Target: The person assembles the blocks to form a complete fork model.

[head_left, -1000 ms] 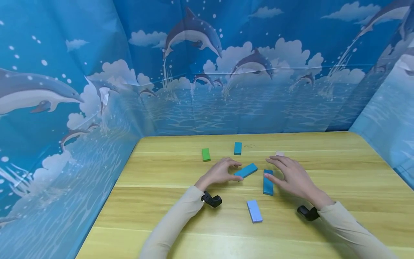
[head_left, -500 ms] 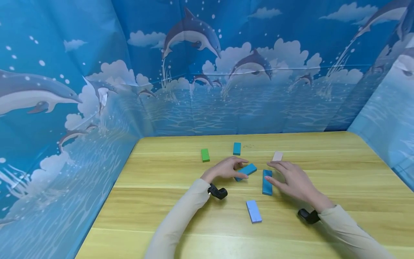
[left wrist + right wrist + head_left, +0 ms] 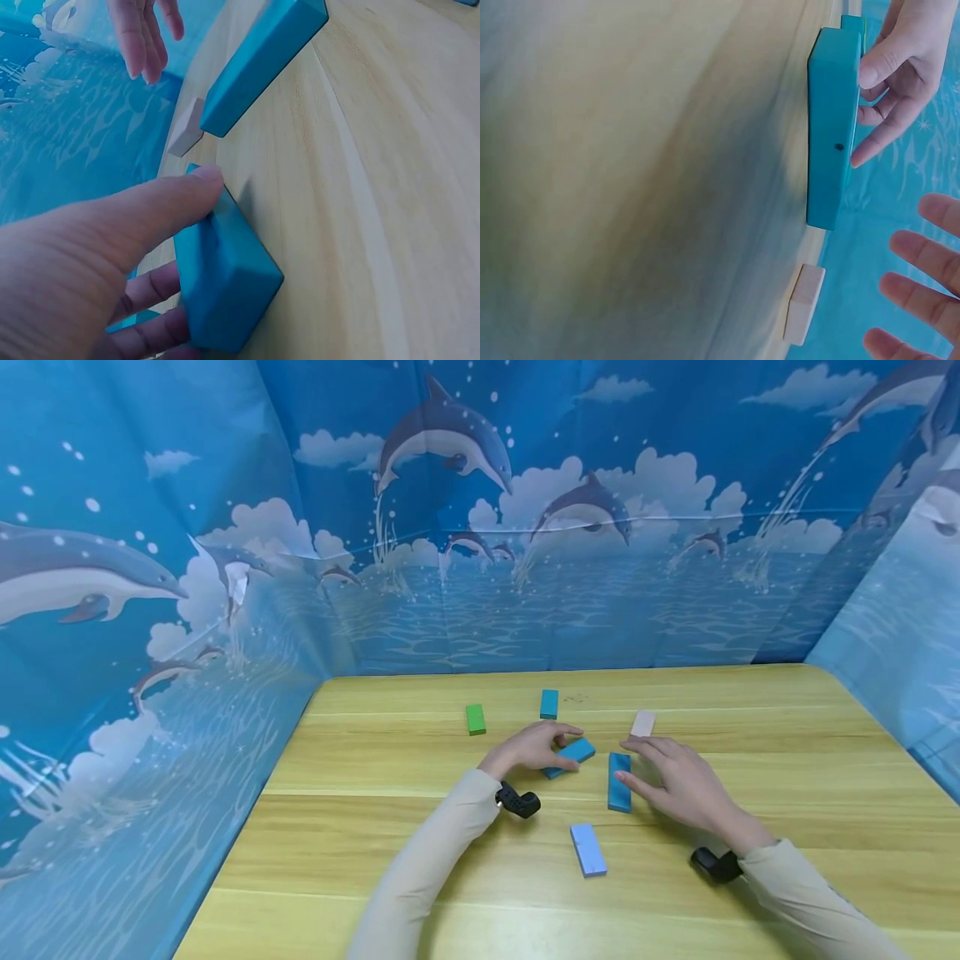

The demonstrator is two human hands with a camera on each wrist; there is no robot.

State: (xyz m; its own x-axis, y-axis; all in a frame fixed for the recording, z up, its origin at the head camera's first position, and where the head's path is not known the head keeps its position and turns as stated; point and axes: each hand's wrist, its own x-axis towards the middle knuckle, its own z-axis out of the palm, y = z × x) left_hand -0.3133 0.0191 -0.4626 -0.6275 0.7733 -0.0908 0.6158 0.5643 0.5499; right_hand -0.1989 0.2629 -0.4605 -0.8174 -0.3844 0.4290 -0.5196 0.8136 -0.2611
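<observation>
My left hand (image 3: 534, 747) curls over the slanted blue block (image 3: 582, 749) near the table's middle. In the left wrist view its thumb lies along one side of that blue block (image 3: 232, 277), while the other fingers come round the opposite side, their tips partly hidden. To the right, my right hand (image 3: 678, 781) hovers with spread, relaxed fingers. Its thumb overlaps a second blue block (image 3: 619, 797) in the head view, and its fingertips overlap the near end of a pale pink block (image 3: 642, 723). Nothing is in the right hand; the right wrist view shows its fingers (image 3: 926, 259) apart.
Behind the hands lie a green block (image 3: 476, 719) and another blue block (image 3: 549, 704). A lavender block (image 3: 588, 850) rests nearer the front of the wooden table (image 3: 337, 860). A dolphin-printed curtain (image 3: 480, 568) rises beyond the table's far edge.
My left hand has moved right, over the slanted block, which stays in place. The right hand has drawn slightly nearer, uncovering more of the pink block.
</observation>
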